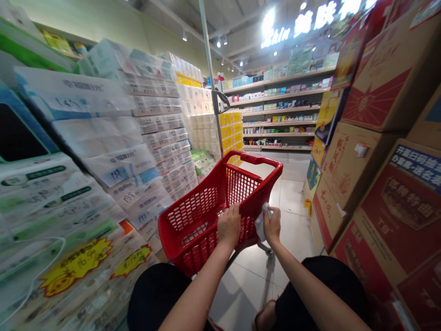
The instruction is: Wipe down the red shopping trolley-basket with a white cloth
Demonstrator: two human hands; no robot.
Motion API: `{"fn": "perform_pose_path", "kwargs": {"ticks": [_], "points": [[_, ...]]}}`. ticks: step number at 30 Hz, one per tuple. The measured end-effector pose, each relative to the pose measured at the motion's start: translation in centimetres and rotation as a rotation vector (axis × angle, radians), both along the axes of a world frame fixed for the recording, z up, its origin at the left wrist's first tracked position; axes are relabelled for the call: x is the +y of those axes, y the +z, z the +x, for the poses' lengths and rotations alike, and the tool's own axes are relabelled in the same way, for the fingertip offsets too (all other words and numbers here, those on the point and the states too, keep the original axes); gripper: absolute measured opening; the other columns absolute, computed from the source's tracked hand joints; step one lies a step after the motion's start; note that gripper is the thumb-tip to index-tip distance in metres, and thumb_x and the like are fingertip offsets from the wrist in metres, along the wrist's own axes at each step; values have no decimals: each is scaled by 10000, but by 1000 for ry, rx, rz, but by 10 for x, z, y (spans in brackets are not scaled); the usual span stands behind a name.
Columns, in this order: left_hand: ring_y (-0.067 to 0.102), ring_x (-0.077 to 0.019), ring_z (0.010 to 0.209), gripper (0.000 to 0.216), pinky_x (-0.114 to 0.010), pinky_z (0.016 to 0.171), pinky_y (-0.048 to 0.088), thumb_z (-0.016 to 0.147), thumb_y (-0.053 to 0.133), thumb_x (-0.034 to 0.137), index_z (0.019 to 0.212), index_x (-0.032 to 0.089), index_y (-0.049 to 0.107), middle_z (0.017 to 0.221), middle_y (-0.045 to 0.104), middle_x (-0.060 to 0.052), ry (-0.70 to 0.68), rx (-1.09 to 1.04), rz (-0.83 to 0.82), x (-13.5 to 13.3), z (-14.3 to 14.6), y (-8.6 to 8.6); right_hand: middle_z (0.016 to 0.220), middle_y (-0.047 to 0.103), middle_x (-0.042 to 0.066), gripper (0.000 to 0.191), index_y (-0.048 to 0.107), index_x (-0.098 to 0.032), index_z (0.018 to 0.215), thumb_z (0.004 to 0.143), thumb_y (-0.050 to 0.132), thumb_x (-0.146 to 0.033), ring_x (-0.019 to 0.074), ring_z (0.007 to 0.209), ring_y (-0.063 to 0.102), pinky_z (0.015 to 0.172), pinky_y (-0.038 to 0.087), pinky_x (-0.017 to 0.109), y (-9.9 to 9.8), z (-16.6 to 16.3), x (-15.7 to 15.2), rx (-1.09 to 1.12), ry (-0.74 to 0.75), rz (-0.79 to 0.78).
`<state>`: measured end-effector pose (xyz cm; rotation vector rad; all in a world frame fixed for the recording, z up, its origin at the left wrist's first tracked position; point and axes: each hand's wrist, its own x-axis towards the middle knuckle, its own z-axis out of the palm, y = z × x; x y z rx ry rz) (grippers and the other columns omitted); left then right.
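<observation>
A red plastic shopping cart [253,202] with perforated basket walls stands in front of me, angled across the aisle. My left hand [229,225] is closed over the near rim of its basket, fingers curled inward. Just to the right, my right hand [272,225] pinches a crumpled white cloth [260,226] beside the cart's near side wall. The cloth hangs down from the fingers against or close to the red plastic; exact contact is hard to tell. A wheel [269,252] shows below, on the tiled floor.
Stacked tissue packs [127,161] rise on the left, some with yellow price tags [77,264]. Cardboard boxes [358,156] are piled on the right. A metal pole [207,43] stands beyond the cart. Shelves of small goods [279,110] line the back.
</observation>
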<state>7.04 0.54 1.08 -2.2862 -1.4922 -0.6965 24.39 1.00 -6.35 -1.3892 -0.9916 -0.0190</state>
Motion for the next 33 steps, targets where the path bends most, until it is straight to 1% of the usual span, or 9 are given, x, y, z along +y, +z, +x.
{"fn": "perform_pose_path", "kwargs": {"ticks": [8,10,15,17,19,24,26,29,33], "points": [[585,-231,1044,378,-373,882,456,942,499,228,1315,170,467,1233,608,-102,-1,4,8,2,0,-3,1150,515,73,318,442,-249,1097,913,437,-508,208,1124,505,967,404,388,62,27,43,-19,-13,91],[585,-231,1046,379,-376,884,455,946,491,223,1320,171,461,1242,604,-102,-1,-2,14,1,0,-3,1145,516,75,331,443,-249,1091,907,440,-523,213,1123,506,959,408,389,54,26,38,-15,-8,80],[582,-226,1050,370,-371,882,455,947,479,211,1315,177,463,1251,600,-99,-4,-10,10,0,-1,-3,1010,549,59,351,482,-240,1007,886,436,-565,226,973,552,840,447,380,2,6,7,35,-9,5],[581,-226,1051,366,-369,882,455,947,479,212,1312,177,468,1247,602,-99,-3,-6,8,0,-1,-3,992,554,59,356,486,-234,1005,888,429,-564,227,949,552,827,445,381,-3,5,6,60,-30,1],[581,-222,1050,361,-363,881,454,951,473,209,1311,182,472,1237,606,-98,2,-2,9,0,-1,-3,1025,549,66,355,480,-231,1032,894,421,-553,225,973,544,849,437,384,10,11,16,76,-58,23],[584,-216,1034,352,-351,871,458,955,476,225,1305,190,487,1216,613,-96,16,5,13,2,1,-5,1102,529,71,321,486,-230,1072,898,454,-498,217,1079,511,952,401,387,78,46,52,58,-120,117],[583,-218,1035,357,-351,871,457,953,480,225,1309,191,487,1218,611,-96,21,7,24,2,2,-5,1083,531,76,304,511,-221,1059,901,467,-476,222,1063,521,950,413,397,94,51,55,12,-145,148],[585,-221,1031,367,-352,865,460,950,483,227,1315,187,483,1213,612,-99,20,8,31,3,3,-5,1059,548,75,267,553,-224,1049,922,465,-442,226,1065,531,945,437,411,95,36,43,-127,-118,198],[586,-219,1029,370,-359,866,460,950,434,165,1318,170,478,1216,613,-102,12,7,33,3,1,-4,1121,555,55,226,599,-269,1072,948,470,-408,192,1038,571,851,497,338,80,1,13,-324,133,138]]}}
